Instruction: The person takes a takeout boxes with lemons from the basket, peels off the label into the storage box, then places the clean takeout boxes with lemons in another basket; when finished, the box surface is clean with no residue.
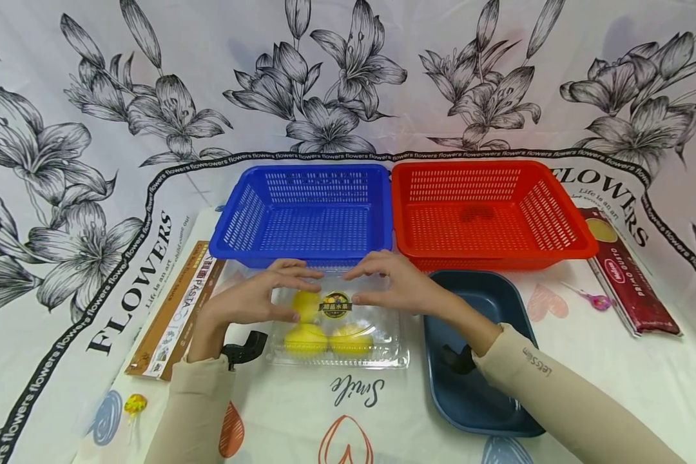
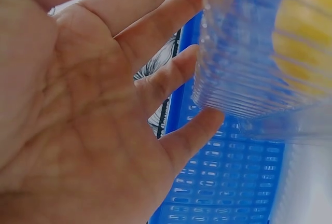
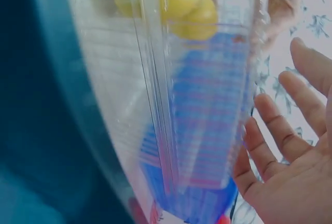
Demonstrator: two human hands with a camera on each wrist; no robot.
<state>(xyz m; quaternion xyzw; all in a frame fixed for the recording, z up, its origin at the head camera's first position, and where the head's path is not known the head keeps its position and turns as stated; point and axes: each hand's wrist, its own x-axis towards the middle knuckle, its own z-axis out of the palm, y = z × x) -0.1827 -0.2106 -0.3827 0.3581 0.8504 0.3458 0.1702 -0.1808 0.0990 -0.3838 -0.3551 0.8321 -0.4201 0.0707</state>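
With the left hand (image 1: 252, 296) and right hand (image 1: 408, 283) loosely spread around the plastic box (image 1: 385, 325), holding nothing, this looks like reaching; gripping would mean closing in.

A blue perforated basket (image 1: 325, 225) stands at far centre. A red perforated basket (image 1: 470, 222) stands just beside it, to the right. A dark blue tray (image 1: 470, 393) is positioned on the near side of the red basket. Left side: a brown and white box (image 1: 176, 316) marked "PASTA" lies at an angle; a yellow-and-red lollipop (image 1: 135, 404) lies nearer. Right side: a dark red packet (image 1: 632, 277) lies at an angle; a pink lollipop (image 1: 599, 301) lies just left of it. Rear: white backdrop (image 1: 414, 109), black floral print.
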